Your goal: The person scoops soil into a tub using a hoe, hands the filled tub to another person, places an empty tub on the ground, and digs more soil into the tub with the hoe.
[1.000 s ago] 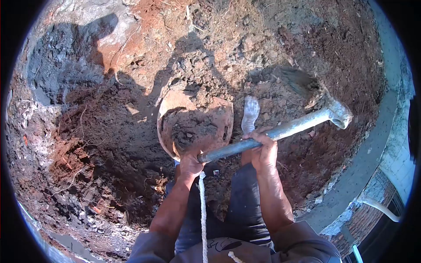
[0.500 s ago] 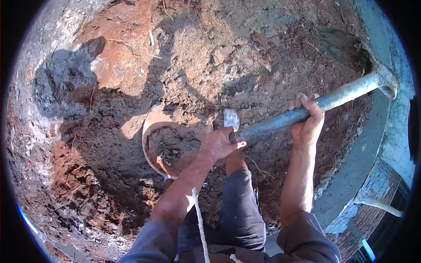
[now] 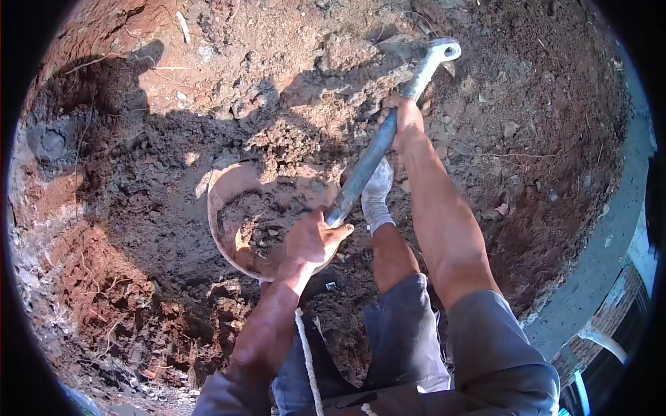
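A hoe-like tool with a long grey-blue handle (image 3: 370,163) slants up and right across the middle. My left hand (image 3: 313,239) is wrapped round the lower end of its handle. Higher up, my right hand (image 3: 404,119) grips the handle just below the metal head (image 3: 433,59). The blade lies against the soil beyond, partly hidden in dirt. Below and left of the handle, a round pan (image 3: 216,225) holding some soil rests on the ground.
Rough reddish soil (image 3: 166,229) with roots and clods surrounds the pan. My foot in a pale sock (image 3: 377,194) stands right of the handle. A concrete ledge (image 3: 583,305) curves along the right side. A white cord (image 3: 309,360) hangs in front of me.
The tool's head has swung from the far right to the upper middle, down against the soil. Both hands have moved left with the handle, and the view has shifted.
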`<state>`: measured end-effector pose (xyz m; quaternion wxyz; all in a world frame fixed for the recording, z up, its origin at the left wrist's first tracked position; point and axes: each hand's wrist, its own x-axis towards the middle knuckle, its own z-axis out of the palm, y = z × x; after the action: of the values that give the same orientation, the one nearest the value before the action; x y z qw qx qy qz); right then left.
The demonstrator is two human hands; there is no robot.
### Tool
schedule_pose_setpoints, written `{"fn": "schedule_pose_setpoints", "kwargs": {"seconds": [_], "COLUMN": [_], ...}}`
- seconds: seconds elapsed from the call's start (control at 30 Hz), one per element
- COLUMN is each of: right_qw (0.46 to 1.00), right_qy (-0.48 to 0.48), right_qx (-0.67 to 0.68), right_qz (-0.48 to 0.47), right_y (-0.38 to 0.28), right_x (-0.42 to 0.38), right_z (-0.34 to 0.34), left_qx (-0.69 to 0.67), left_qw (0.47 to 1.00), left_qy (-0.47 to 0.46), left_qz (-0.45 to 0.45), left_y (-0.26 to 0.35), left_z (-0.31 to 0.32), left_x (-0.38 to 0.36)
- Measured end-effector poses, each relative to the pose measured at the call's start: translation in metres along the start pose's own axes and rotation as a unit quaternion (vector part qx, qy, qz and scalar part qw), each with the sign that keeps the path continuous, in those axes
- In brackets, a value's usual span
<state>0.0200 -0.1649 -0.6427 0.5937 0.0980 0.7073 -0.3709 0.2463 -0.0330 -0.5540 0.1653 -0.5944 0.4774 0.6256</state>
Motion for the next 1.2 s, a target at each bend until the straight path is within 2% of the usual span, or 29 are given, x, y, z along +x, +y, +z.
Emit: {"fn": "schedule_pose_setpoints", "kwargs": {"seconds": [0.03,0.07,0.1,0.13,0.2,0.23,0.27,0.3,0.4,0.43,0.47,0.5,0.53,0.6,0.67,0.7,0.73,0.77,0.83,0.87,0.9,0.97,1.0,1.03,1.07,1.1,1.13,1.17,1.2], "right_qw": [0.998,0.997,0.998,0.998,0.999,0.998,0.999,0.999,0.999,0.999,0.999,0.998,0.996,0.982,0.976,0.971,0.977,0.986,0.996,0.994,0.980,0.948,0.933,0.911,0.887,0.883,0.857,0.858,0.859], "right_qy": [0.046,0.041,0.043,0.056,0.031,0.054,0.038,0.032,0.043,0.051,0.032,0.037,0.031,0.004,0.075,0.050,0.050,0.062,0.049,0.051,0.035,0.039,0.014,-0.007,-0.046,-0.080,0.009,-0.043,-0.046], "right_qx": [-0.044,-0.062,-0.049,-0.038,-0.007,-0.031,-0.023,-0.022,-0.004,-0.011,0.013,0.000,0.023,0.052,0.055,0.084,0.077,0.096,0.067,0.039,0.033,0.013,0.015,-0.007,-0.018,-0.031,-0.024,-0.026,-0.013], "right_qz": [0.024,0.027,0.008,0.009,0.018,0.020,-0.014,-0.010,0.000,-0.007,0.021,0.052,0.079,0.181,0.197,0.219,0.190,0.122,-0.011,-0.085,-0.194,-0.315,-0.360,-0.411,-0.458,-0.461,-0.515,-0.511,-0.509], "right_y": [0.027,0.057,0.061,0.074,0.079,0.082,0.085,0.080,0.110,0.141,0.176,0.211,0.255,0.328,0.342,0.332,0.312,0.271,0.164,0.103,0.047,-0.073,-0.126,-0.172,-0.215,-0.257,-0.269,-0.296,-0.295], "right_x": [-0.007,-0.002,0.001,-0.003,0.005,0.003,-0.006,-0.014,-0.103,-0.123,-0.153,-0.187,-0.215,-0.260,-0.284,-0.278,-0.266,-0.255,-0.231,-0.225,-0.214,-0.235,-0.238,-0.238,-0.228,-0.211,-0.206,-0.172,-0.142], "right_z": [0.003,0.007,0.019,0.019,0.013,0.014,0.013,0.015,0.021,0.022,0.026,0.035,0.037,0.040,0.048,0.040,0.031,0.030,0.019,0.013,0.000,-0.004,-0.011,-0.017,-0.025,-0.035,-0.013,-0.023,-0.015], "left_qx": [-0.018,-0.032,-0.022,-0.007,-0.079,-0.080,-0.022,0.002,-0.033,0.047,0.040,0.051,0.115,0.096,0.088,0.067,0.049,0.090,-0.013,-0.032,-0.050,-0.084,-0.083,-0.098,-0.134,-0.125,-0.120,-0.099,-0.084], "left_qw": [0.999,0.996,0.997,0.997,0.997,0.994,0.998,0.997,0.996,0.995,0.993,0.987,0.977,0.957,0.964,0.971,0.978,0.975,0.986,0.972,0.973,0.970,0.956,0.923,0.914,0.934,0.921,0.927,0.914], "left_qy": [0.026,0.076,0.077,0.073,0.011,0.057,0.049,0.083,0.077,0.081,0.041,0.098,0.113,0.102,0.119,0.116,0.116,0.161,0.164,0.212,0.170,0.050,0.042,0.106,0.086,0.036,0.086,0.107,0.170], "left_qz": [0.003,0.017,0.002,0.029,-0.006,0.040,-0.019,-0.007,0.003,-0.044,-0.105,-0.118,-0.139,-0.253,-0.222,-0.199,-0.169,-0.125,0.002,0.090,0.146,0.222,0.278,0.356,0.373,0.332,0.359,0.344,0.358], "left_y": [-0.017,-0.040,-0.066,-0.067,-0.064,-0.070,-0.068,-0.074,-0.106,-0.137,-0.155,-0.188,-0.245,-0.281,-0.321,-0.340,-0.353,-0.297,-0.197,-0.145,-0.090,0.019,0.066,0.103,0.140,0.173,0.188,0.193,0.181], "left_z": [0.015,0.023,0.020,0.003,-0.007,-0.003,-0.001,0.005,0.009,0.015,0.002,0.006,0.022,0.019,0.047,0.069,0.081,0.061,0.038,0.033,0.023,-0.004,-0.017,-0.019,-0.032,-0.051,-0.064,-0.081,-0.076], "left_x": [-0.026,-0.032,-0.027,-0.031,-0.034,-0.036,-0.039,-0.042,-0.104,-0.125,-0.156,-0.187,-0.212,-0.265,-0.299,-0.287,-0.271,-0.240,-0.162,-0.126,-0.101,-0.062,-0.046,-0.023,-0.007,0.003,0.017,0.022,0.044]}}
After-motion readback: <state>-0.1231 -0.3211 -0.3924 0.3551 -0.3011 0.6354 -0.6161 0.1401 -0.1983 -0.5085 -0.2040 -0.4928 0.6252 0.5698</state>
